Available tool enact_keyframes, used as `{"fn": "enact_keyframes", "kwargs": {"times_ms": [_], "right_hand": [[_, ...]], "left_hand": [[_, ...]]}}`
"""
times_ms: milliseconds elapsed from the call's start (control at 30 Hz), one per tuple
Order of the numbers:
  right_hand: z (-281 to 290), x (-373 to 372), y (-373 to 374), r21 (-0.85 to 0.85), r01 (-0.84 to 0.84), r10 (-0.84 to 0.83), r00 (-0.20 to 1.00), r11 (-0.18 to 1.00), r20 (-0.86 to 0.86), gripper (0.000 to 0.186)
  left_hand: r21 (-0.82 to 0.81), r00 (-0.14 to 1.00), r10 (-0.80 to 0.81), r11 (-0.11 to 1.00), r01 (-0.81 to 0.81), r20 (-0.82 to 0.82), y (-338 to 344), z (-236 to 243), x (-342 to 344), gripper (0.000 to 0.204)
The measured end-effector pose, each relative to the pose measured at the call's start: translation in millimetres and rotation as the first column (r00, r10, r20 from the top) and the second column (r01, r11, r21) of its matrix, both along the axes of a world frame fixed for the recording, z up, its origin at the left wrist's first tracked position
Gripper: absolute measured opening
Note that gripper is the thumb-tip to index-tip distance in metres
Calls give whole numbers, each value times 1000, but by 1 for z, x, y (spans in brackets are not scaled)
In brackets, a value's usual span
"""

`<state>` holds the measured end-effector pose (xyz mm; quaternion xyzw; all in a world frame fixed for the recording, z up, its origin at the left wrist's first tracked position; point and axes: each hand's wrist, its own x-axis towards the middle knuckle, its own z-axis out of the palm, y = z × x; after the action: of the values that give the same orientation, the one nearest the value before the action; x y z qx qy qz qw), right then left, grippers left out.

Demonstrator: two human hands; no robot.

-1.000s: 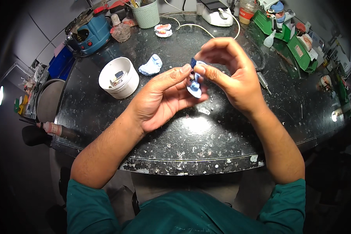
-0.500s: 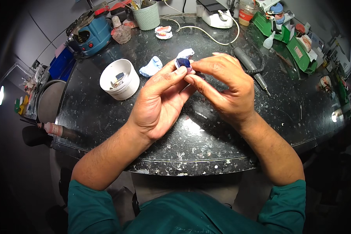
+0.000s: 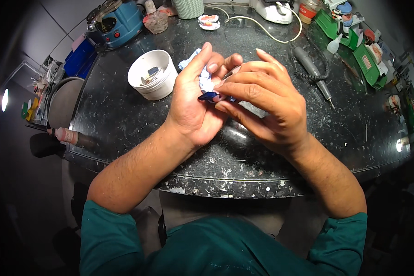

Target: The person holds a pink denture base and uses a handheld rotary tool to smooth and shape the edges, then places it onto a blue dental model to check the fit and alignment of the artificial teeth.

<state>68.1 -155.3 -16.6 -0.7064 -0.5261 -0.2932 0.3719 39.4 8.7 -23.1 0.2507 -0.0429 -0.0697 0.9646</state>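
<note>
My left hand cups a small white and blue dental cast above the dark speckled worktop, palm turned up, fingers half curled round it. My right hand lies over it from the right, its fingertips pinching the dark blue part of the same piece. Most of the cast is hidden between the two hands. A pale blue cast piece pokes out behind my left fingers, on the counter.
A white round bowl with small bits stands left of my hands. A grey handpiece with coiled cord lies to the right. At the back are a blue machine, a pink-and-white denture model, a white device and green boxes.
Both hands have dropped closer to me and closed over the cast; the right fingers now cover it where earlier they held it up at the fingertips.
</note>
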Motion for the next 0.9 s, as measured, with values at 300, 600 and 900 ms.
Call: {"fn": "enact_keyframes", "kwargs": {"times_ms": [300,600,900], "right_hand": [[5,-8,-2,-69,39,-35,998,997,50,33],[0,-8,-3,-125,88,-80,994,988,69,31],[-6,-1,-4,-92,1,-6,999,996,-54,30]], "left_hand": [[96,999,32,995,-28,-39,-2,4,-6,36],[194,980,152,973,-126,-126,-5,0,-6,34],[77,994,-105,991,106,-21,10,-13,-2,32]]}}
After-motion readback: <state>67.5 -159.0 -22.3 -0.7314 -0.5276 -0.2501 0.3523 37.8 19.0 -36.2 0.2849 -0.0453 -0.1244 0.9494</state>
